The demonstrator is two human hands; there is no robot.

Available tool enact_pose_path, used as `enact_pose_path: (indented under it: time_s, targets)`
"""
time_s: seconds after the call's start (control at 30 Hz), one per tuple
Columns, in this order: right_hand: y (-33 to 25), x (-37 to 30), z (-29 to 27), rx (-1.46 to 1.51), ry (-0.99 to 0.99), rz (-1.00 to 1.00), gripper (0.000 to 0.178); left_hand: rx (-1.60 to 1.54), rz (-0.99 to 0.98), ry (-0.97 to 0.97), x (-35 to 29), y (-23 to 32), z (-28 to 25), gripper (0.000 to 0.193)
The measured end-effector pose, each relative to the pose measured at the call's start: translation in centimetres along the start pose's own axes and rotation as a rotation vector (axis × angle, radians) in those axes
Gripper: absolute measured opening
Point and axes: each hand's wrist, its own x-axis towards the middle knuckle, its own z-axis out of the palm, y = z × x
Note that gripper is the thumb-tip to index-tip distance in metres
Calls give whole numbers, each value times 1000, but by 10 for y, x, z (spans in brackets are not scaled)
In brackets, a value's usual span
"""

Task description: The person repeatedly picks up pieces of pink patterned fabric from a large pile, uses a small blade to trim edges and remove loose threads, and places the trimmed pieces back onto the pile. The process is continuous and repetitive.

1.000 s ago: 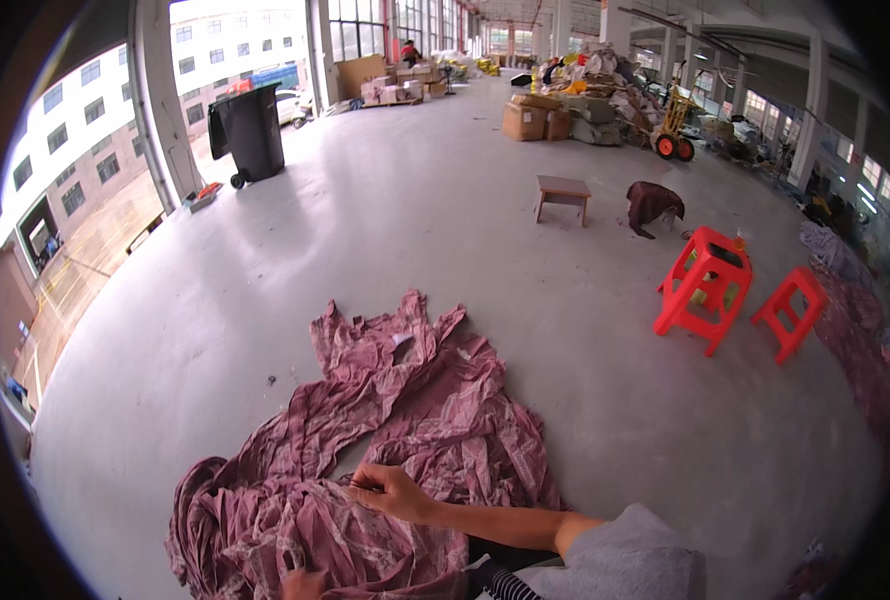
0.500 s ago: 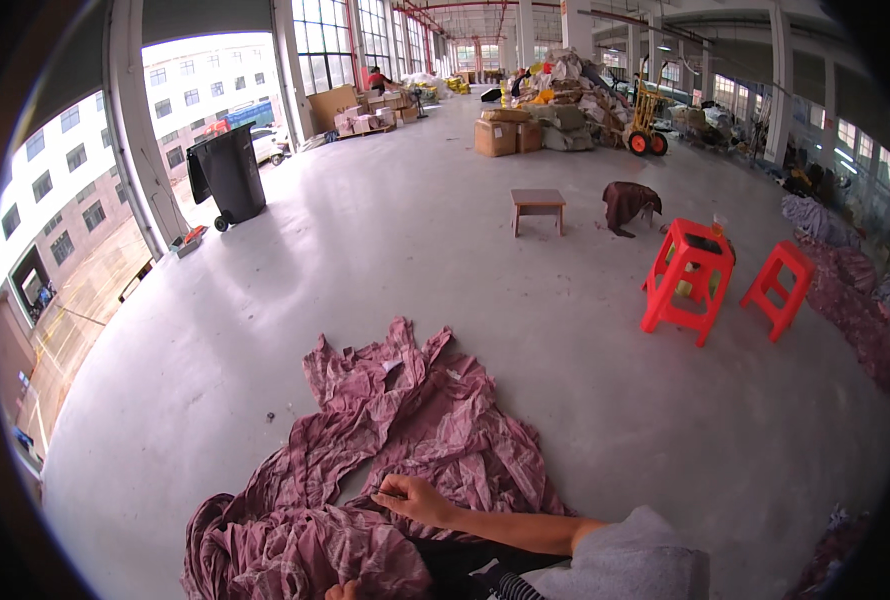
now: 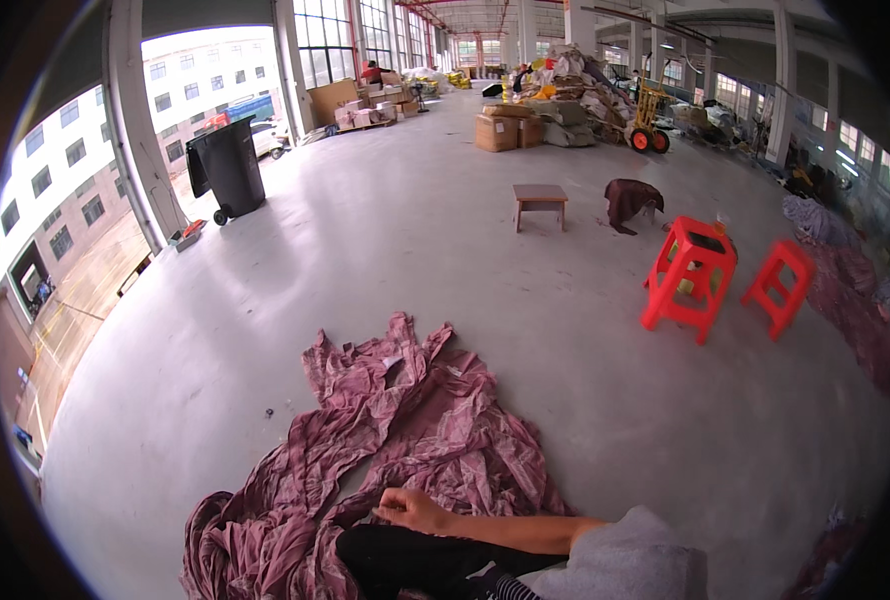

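A heap of crumpled mauve patterned cloth (image 3: 435, 420) spreads over the grey floor in front of me, with small pale patches near its far end. My right hand (image 3: 412, 510) is over the near part of this cloth, fingers curled and closed. What they hold, if anything, is too small to make out. My right forearm comes in from a grey sleeve at the lower right. Below it, my dark-clad leg (image 3: 405, 560) covers the near edge of the cloth. My left hand is out of view.
Two red plastic stools (image 3: 690, 280) stand to the right, a dark phone-like slab on the larger one. Beyond are a low wooden stool (image 3: 540, 194) and a brown-draped object (image 3: 633, 203). A black wheeled bin (image 3: 235, 170) is at left. Cartons (image 3: 498, 132) and piled bundles lie farther back.
My left hand, at the lower edge before, has gone out of view. My right hand has dropped slightly nearer to me, and my dark-clad leg shows more over the near cloth.
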Motion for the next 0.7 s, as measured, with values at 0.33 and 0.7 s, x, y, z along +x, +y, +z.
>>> enact_pose_path:
  time_s: [0.33,0.7]
  targets:
    - [33,-17,122,-550,-490,-374,78,-231,-173,208,-38,-66,42,43]
    - [45,-50,244,-86,-940,-285,26,-172,-611,389,-135,-139,93,32]
